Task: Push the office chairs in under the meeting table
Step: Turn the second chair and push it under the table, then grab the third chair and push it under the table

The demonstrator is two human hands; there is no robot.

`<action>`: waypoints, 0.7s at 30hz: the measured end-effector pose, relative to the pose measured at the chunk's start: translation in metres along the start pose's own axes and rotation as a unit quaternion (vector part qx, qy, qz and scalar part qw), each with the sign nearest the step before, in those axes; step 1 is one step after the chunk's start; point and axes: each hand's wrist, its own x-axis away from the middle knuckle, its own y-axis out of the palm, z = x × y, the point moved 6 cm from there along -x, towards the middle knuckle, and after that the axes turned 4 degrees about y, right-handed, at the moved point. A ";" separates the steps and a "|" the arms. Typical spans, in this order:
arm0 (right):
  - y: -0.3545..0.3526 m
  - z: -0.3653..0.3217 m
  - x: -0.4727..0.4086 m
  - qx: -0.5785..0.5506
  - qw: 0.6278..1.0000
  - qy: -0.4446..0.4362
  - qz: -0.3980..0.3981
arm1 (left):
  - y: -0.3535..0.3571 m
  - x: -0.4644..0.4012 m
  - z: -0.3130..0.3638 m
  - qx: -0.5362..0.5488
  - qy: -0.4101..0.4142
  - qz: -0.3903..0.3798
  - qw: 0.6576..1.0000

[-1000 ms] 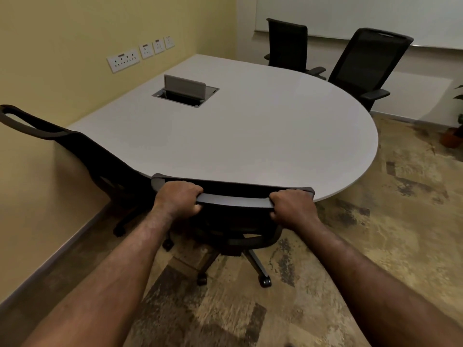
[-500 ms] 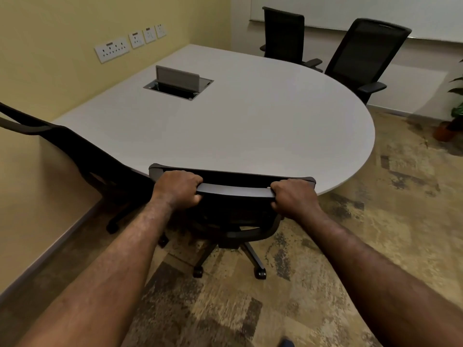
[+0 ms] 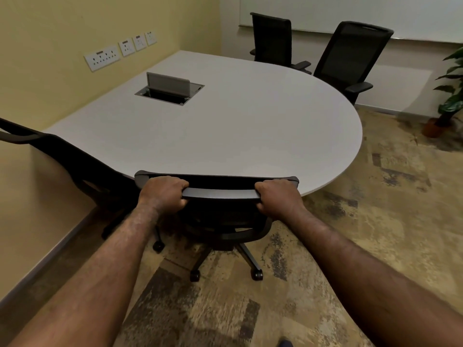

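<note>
A black mesh office chair (image 3: 220, 211) stands right in front of me, its backrest top against the near edge of the grey meeting table (image 3: 250, 136). My left hand (image 3: 162, 194) grips the left end of the top rail and my right hand (image 3: 278, 199) grips the right end. Its seat is hidden under the tabletop; the wheeled base shows on the floor. A second black chair (image 3: 75, 161) leans at the table's left near side. Two more black chairs (image 3: 273, 41) (image 3: 350, 56) stand at the far side.
A yellow wall with sockets (image 3: 102, 57) runs along the table's left. An open cable box (image 3: 170, 90) sits in the tabletop. A potted plant (image 3: 448, 101) stands at the right by the far wall. Patterned carpet stretches to the right of the table.
The chair has rolled a little further in toward the table with both hands still on its top rail, and my view has moved closer.
</note>
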 end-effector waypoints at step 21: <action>-0.130 0.116 0.083 -0.049 0.973 0.107 0.197 | -0.145 -0.022 0.114 0.097 0.143 0.208 0.963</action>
